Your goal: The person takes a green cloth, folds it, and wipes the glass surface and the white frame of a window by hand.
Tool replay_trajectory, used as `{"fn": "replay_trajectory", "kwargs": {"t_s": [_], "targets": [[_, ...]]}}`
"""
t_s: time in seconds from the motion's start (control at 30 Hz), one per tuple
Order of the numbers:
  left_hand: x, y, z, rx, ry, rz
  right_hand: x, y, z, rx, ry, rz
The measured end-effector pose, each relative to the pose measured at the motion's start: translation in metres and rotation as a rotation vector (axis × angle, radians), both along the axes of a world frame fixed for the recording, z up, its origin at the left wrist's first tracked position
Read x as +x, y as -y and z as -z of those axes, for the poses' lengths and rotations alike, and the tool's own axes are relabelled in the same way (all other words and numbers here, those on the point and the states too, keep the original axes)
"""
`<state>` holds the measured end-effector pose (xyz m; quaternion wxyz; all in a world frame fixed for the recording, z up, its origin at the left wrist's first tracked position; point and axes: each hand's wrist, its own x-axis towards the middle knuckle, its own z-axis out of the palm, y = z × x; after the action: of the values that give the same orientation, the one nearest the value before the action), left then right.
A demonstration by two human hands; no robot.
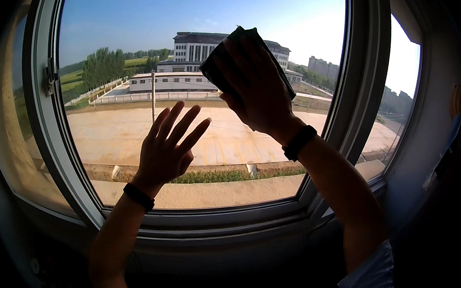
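Note:
My right hand (254, 85) lies flat over a dark folded cloth (238, 34) against the upper right part of the window pane (143, 17). The cloth's edges stick out past my fingertips and along the side of the palm. Lower and to the left, my left hand (166, 147) is raised in front of the same glass with its fingers spread and holds nothing. Whether its fingertips touch the pane cannot be told. Each wrist wears a black band.
A metal sash frame (67, 132) with a latch (51, 76) bounds the pane on the left. The bottom rail (225, 220) runs below my hands, and a thick upright (357, 76) stands on the right. A brown bristly object (458, 101) hangs at the far right wall. Outside are buildings and paved ground.

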<state>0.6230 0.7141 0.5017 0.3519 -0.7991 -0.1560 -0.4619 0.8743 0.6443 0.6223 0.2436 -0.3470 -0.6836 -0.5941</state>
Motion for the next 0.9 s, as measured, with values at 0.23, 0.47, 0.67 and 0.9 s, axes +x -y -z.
{"fn": "replay_trajectory", "kwargs": {"t_s": [0.23, 0.47, 0.67, 0.9], "targets": [[0.079, 0.011, -0.03, 0.159, -0.096, 0.152, 0.024, 0.008, 0.038, -0.065, -0.015, 0.036], [0.191, 0.046, -0.109, 0.19, 0.1, 0.245, 0.098, 0.02, -0.007, 0.157, -0.17, 0.167], [0.242, 0.06, -0.077, 0.073, 0.159, 0.257, 0.147, 0.037, 0.007, 0.23, -0.184, 0.173], [0.248, 0.065, -0.008, -0.094, -0.044, 0.244, 0.156, 0.032, 0.1, 0.218, -0.451, 0.073]]}}
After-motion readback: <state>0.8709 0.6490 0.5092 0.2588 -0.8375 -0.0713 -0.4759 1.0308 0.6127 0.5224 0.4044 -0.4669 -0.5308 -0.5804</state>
